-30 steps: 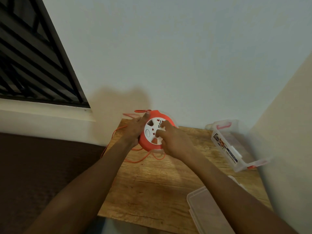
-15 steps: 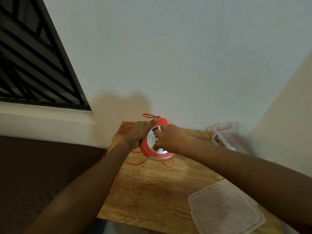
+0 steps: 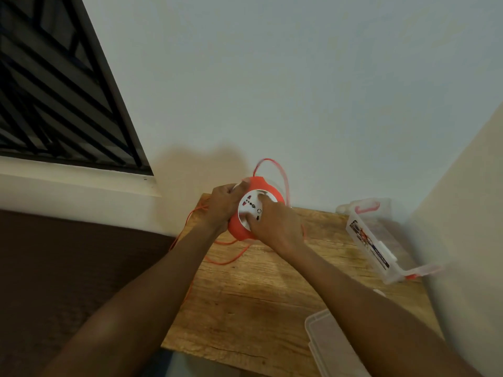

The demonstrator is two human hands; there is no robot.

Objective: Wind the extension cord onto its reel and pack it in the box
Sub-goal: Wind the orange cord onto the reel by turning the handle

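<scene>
An orange reel (image 3: 261,186) with a white socket face is held above the far left part of the wooden table (image 3: 258,295). My left hand (image 3: 224,205) grips its left rim. My right hand (image 3: 277,227) rests on the white face, fingers pressed into it. Thin orange cord (image 3: 226,261) trails loose from under the reel over the table's left edge, and one loop (image 3: 284,180) arcs up behind the reel. A clear plastic box (image 3: 373,240) with red latches stands open at the right against the wall.
A clear plastic lid (image 3: 332,346) lies at the near right corner of the table. A wall rises right behind the table and another on the right. A barred window (image 3: 54,91) is at upper left, dark flooring below left.
The reel's white face has turned under my right hand. A loop of cord has swung up behind the reel. My view has shifted, so the open box shows again at the right.
</scene>
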